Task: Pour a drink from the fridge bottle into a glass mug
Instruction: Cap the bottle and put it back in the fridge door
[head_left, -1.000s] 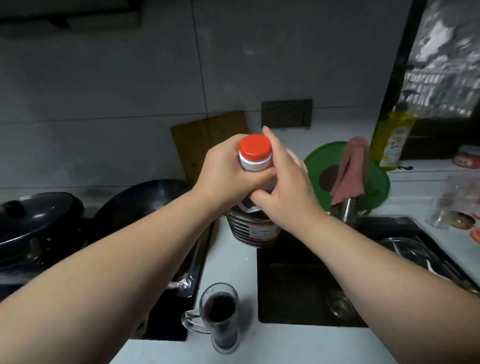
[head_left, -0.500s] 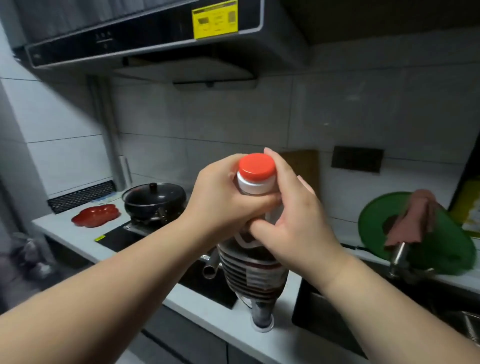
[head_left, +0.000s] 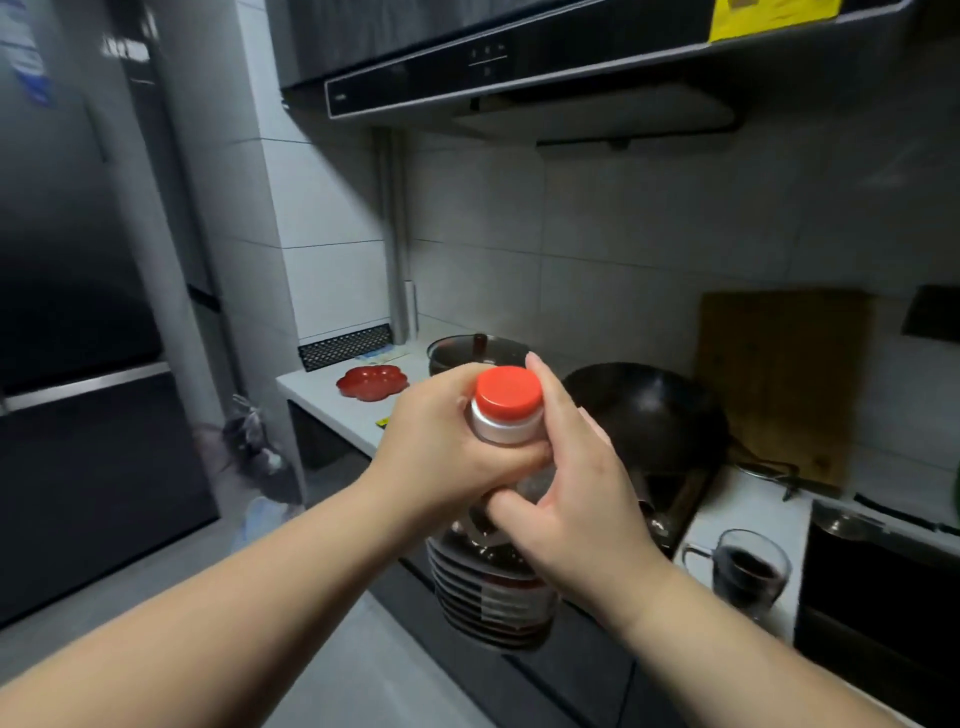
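Fridge, tall and dark (head_left: 78, 312), now in view at left: view has swung off the sink. Left hand (head_left: 447, 447) and right hand (head_left: 566, 493) both clasp the red-capped plastic bottle (head_left: 506, 519), carried clear of the worktop (head_left: 748, 509). Glass mug (head_left: 748, 571) sits far right, dark drink inside. Pour looks done; bottle probably going back.

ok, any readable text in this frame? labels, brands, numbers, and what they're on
Nothing legible.
Bottle label: print blurred, unreadable.
Yellow sticker on range hood: blurred, cropped.
Hood control panel: small icons only, no words readable.
Blue sticker on the fridge: motion-blurred.
Red cap: no visible text.
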